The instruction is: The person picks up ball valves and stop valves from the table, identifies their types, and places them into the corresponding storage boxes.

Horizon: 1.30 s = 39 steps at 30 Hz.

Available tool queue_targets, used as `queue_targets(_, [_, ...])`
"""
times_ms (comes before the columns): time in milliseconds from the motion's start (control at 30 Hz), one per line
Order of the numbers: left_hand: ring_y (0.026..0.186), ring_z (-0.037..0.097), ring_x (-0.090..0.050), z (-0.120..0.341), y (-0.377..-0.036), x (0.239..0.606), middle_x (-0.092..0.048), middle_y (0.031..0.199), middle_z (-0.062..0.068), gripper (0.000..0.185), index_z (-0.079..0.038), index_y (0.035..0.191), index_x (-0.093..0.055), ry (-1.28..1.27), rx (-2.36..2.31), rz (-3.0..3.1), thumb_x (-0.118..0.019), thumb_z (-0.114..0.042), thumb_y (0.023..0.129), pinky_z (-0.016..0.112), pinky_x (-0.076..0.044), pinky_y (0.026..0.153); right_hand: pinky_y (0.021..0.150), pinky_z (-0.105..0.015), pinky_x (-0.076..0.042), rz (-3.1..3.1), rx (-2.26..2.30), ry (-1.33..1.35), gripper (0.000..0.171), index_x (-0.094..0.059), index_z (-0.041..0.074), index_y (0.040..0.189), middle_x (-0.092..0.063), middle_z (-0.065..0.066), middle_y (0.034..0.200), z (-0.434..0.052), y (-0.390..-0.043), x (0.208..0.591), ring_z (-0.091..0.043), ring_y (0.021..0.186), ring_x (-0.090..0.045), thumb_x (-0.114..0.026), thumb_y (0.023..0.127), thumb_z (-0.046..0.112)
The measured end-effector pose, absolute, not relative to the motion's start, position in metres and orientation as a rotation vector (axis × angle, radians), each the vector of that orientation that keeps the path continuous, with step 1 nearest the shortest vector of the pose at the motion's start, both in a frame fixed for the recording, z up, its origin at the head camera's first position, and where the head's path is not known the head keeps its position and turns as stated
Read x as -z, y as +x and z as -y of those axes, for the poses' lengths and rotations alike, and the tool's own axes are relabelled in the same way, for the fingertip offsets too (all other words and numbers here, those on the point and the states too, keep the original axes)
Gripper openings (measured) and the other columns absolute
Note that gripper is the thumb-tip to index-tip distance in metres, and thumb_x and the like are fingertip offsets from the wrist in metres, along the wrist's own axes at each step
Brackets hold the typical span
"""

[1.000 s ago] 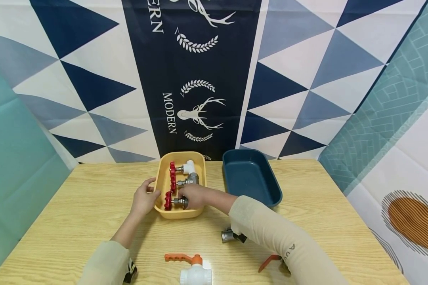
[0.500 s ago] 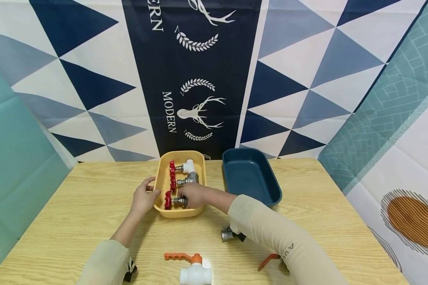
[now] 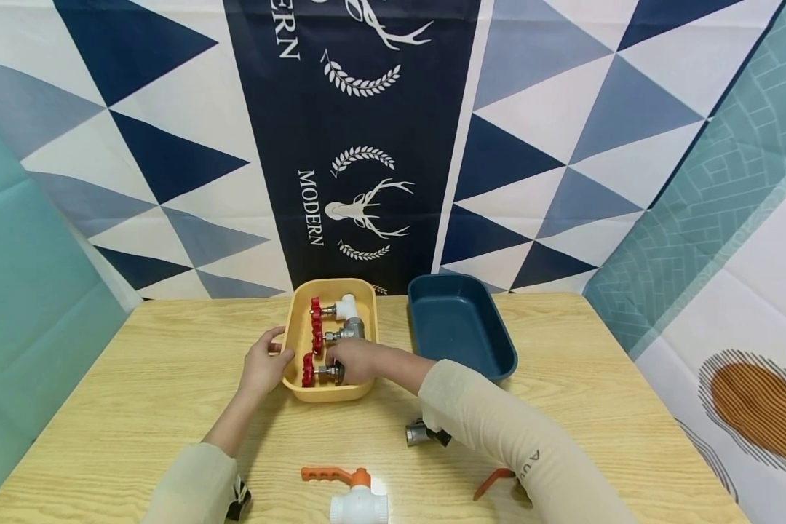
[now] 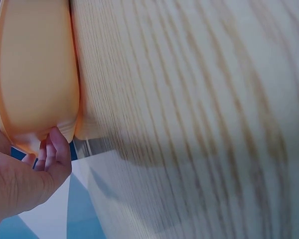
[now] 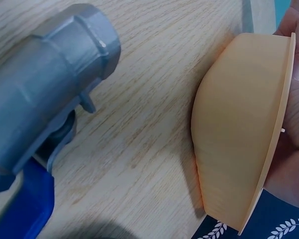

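Along its left side, the yellow tray is held by my left hand, with the thumb at the rim and the fingers against the outer wall. The left wrist view shows those fingers curled at the tray wall. My right hand reaches over the tray's right side and grips the nearest red-wheeled valve, whose body is largely hidden by the hand. Behind it lie a metal valve with a red handwheel and a white plastic valve, also red-wheeled.
A dark blue tray stands right of the yellow one. Nearer on the wooden table lie a white ball valve with an orange lever and a grey metal valve with a blue handle. My right sleeve partly covers a red-levered valve.
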<state>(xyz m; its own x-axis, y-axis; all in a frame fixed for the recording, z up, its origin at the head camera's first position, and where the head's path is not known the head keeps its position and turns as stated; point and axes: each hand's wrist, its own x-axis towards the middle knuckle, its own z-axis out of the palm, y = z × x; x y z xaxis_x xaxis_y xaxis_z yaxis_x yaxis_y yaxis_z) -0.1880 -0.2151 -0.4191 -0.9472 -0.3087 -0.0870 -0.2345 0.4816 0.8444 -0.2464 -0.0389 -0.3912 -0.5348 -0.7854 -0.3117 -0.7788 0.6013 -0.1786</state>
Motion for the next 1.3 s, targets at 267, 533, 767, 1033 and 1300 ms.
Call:
queue_targets(267, [0.096,0.034,-0.06,0.211,-0.188,0.418,-0.053,0.112,0.024,0.05,-0.006,0.139,-0.041,0.479,1.492,2.647,-0.053,-0.009,0.09,0.03,-0.056,0.068,0.091,-0.023,-0.046,-2.491,0.096,-1.299,0.036,-0.064,0.011,0.116,-0.064,-0.002,0.114,0.032,-0.245,0.385,-0.015,0.106,-0.058,-0.071,0.081,0.016])
queue_targets(533, [0.097,0.035,-0.06,0.211,-0.189,0.415,-0.054,0.112,0.025,0.05,-0.006,0.138,-0.042,0.467,1.476,2.655,-0.053,-0.009,0.089,0.032,-0.056,0.07,0.087,-0.026,-0.047,-2.571,0.136,-1.418,0.033,-0.067,0.016,0.11,-0.064,0.001,0.11,0.02,-0.241,0.369,-0.013,0.102,-0.057,-0.072,0.081,0.031])
queue_targets(767, [0.096,0.034,-0.06,0.212,-0.191,0.416,-0.053,0.113,0.024,0.05,-0.006,0.139,-0.041,0.485,1.479,2.659,-0.053,-0.01,0.09,0.03,-0.056,0.069,0.09,-0.03,-0.047,-2.608,0.321,-1.345,0.033,-0.066,0.013,0.114,-0.062,-0.001,0.113,-0.007,-0.24,0.35,-0.016,0.105,-0.056,-0.065,0.087,0.032])
queue_targets(1033, [0.097,0.035,-0.06,0.213,-0.19,0.414,-0.054,0.113,0.024,0.05,-0.005,0.138,-0.042,0.476,1.468,2.655,-0.053,-0.01,0.09,0.031,-0.056,0.07,0.086,-0.034,-0.048,-2.692,0.57,-1.192,0.032,-0.064,0.011,0.114,-0.061,-0.003,0.115,-0.048,-0.242,0.345,-0.021,0.103,-0.058,-0.062,0.089,0.03])
queue_targets(1300, [0.093,0.032,-0.06,0.213,-0.186,0.415,-0.055,0.11,0.025,0.049,-0.003,0.138,-0.042,0.469,1.484,2.654,-0.053,-0.009,0.09,0.026,-0.053,0.065,0.083,-0.032,-0.048,-2.755,0.586,-1.133,0.03,-0.064,0.014,0.114,-0.062,-0.003,0.115,-0.073,-0.241,0.345,-0.017,0.096,-0.057,-0.062,0.089,0.031])
